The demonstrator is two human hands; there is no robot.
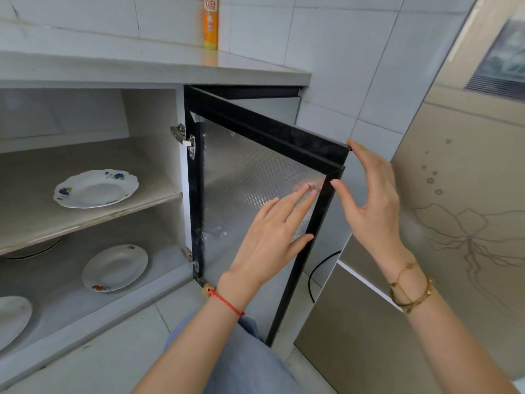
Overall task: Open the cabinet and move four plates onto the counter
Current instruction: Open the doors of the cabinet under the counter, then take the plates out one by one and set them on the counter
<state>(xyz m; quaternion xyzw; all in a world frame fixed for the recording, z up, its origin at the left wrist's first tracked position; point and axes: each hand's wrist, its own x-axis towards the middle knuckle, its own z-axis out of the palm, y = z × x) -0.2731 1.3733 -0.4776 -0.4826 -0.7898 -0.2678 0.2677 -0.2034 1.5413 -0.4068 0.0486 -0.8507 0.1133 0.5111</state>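
The cabinet door (244, 177), black-framed with a patterned metal panel, stands swung wide open on its hinges. My left hand (272, 237) lies flat on the panel's inner face, fingers spread. My right hand (366, 200) is at the door's free edge, fingertip touching the top corner, fingers apart and not gripping. Inside, a white plate with blue flowers (96, 189) rests on the upper shelf. A plate with red marks (115, 268) lies on the cabinet floor, and another plate (12, 319) shows partly at the left edge. The counter (142, 66) runs above.
An orange bottle (211, 22) stands at the back of the counter against the tiled wall. A beige fridge (454, 223) with a flower drawing stands close on the right, just behind the open door. A dark round rim (34, 250) shows under the shelf.
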